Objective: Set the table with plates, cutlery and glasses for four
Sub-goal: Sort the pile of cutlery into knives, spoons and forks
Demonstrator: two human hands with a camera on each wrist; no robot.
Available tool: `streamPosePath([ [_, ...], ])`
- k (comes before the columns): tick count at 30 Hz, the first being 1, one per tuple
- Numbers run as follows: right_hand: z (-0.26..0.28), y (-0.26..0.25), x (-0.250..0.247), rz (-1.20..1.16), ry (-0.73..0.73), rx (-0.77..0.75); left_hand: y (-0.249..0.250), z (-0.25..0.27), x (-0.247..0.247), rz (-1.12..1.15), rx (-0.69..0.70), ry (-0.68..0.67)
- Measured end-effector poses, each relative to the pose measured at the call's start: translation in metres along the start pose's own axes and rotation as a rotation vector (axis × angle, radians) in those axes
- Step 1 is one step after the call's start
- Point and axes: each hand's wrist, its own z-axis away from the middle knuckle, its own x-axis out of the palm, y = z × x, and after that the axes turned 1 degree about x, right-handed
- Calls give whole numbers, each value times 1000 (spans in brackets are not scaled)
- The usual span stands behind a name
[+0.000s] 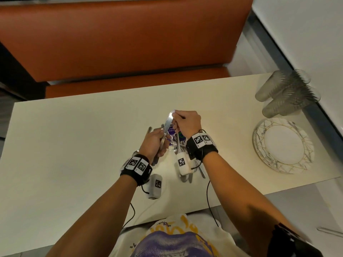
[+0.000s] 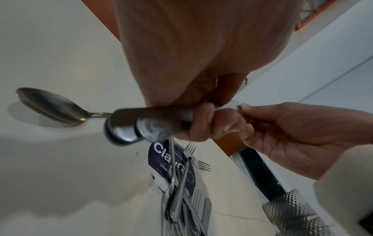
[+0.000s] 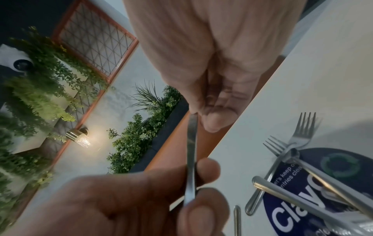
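Note:
My left hand [image 1: 157, 140] grips a bundle of cutlery over the middle of the cream table [image 1: 74, 145]: a knife [image 1: 168, 123] with its blade pointing away from me, and a spoon [image 2: 50, 103] whose bowl sticks out to the side. My right hand [image 1: 178, 117] pinches the tip of that knife [image 3: 190, 151] between thumb and finger. Below both hands lies a loose cutlery pile [image 1: 179, 145] on a blue printed label [image 3: 298, 199], with forks [image 3: 300, 137] at its far end.
A stack of white plates with gold lines [image 1: 284, 145] sits at the table's right end. Ribbed glasses [image 1: 287, 93] stand beyond it, in the far right corner. An orange bench [image 1: 120, 43] runs along the far side. Sensor cables hang from both wrists.

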Motion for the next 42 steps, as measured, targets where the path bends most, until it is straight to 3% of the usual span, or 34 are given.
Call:
streamPosePath([
  [10,-2,2,-4,-75,-166,11,2,-5,1,46,-5,-7],
  [20,-16,9,-29,-109,-148,-35,-15,-11,13,139,-36,-154],
  [25,-7,19,-34,-137,-223,34,-18,-13,24,115,-113,-81],
  [28,5,39,-42,-139,-192,128,-28,-14,25,54,-134,-48],
  [32,27,85,-52,115,-99,224,-47,-16,25,-43,-183,-4],
  [37,40,124,-55,345,-70,252,-81,-19,33,-632,34,52],
  [42,22,135,-49,409,-125,232,-102,-18,45,-697,24,104],
])
